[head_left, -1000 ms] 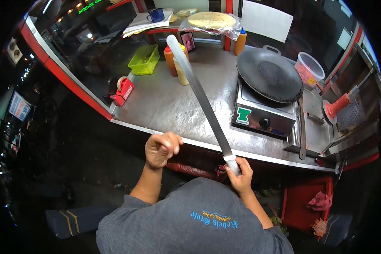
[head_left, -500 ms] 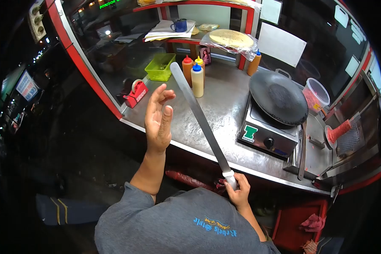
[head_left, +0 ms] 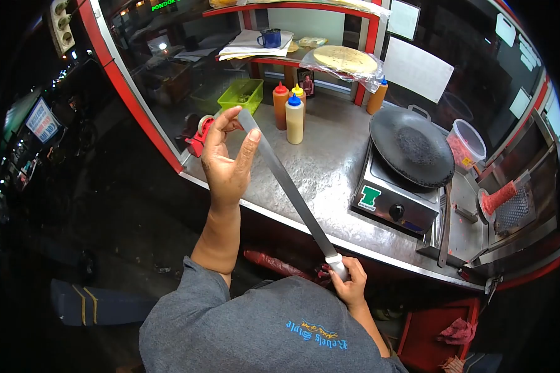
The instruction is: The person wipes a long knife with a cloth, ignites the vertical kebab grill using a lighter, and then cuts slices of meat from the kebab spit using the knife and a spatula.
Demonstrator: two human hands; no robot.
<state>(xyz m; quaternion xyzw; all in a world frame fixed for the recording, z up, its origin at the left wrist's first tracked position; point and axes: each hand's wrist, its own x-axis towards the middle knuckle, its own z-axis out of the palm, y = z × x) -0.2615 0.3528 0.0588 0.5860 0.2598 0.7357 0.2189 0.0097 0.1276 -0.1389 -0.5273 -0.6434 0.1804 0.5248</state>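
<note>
My right hand is wrapped round the white handle of a long knife. Its straight, round-ended blade slants up and left over the counter's front edge. At the blade's tip is my left hand, raised with thumb and fingers apart. The tip lies between them; whether skin touches metal I cannot tell. Behind the left hand, a red tape dispenser is partly hidden. Just beyond the tip sits a green plastic basket.
Squeeze bottles stand mid-counter. To the right, a dark pan tops a steel stove. Further right are a tub and red meat on a spit. Flatbreads and a blue mug occupy the shelf.
My left hand has moved up to the knife's tip. The blade's tip has dipped slightly down and left, while my right hand keeps its grip. The view has shifted a little.
</note>
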